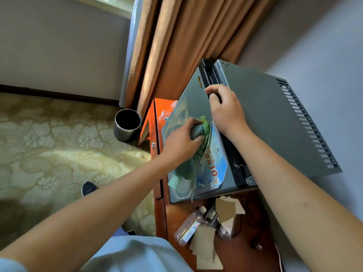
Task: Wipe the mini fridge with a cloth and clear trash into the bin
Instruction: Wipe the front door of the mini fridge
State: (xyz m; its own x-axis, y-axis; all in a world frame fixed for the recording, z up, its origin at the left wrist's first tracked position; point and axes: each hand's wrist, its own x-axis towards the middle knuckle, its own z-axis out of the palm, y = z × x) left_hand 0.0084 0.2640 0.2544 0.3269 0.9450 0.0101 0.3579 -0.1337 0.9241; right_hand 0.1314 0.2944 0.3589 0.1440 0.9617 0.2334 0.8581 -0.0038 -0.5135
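A grey mini fridge (261, 114) stands on a reddish wooden cabinet (163, 213). Its glossy door (182, 112) carries a blue sticker (213, 169). My left hand (180, 142) is closed around a bunched green cloth (199, 127) and presses it against the door front. My right hand (225, 108) grips the door's top edge, fingers curled over it. A clear plastic bottle (189, 225) and torn cardboard pieces (225, 210) lie on the cabinet top beside the fridge. On the carpet to the left stands a dark round bin (127, 125).
Orange-brown curtains (172, 46) hang behind the fridge. An open orange cabinet door (149, 118) sticks out by the bin. Patterned carpet (59, 146) covers the floor, where my dark shoe (88, 188) shows. More bottles (165, 114) sit behind the fridge door.
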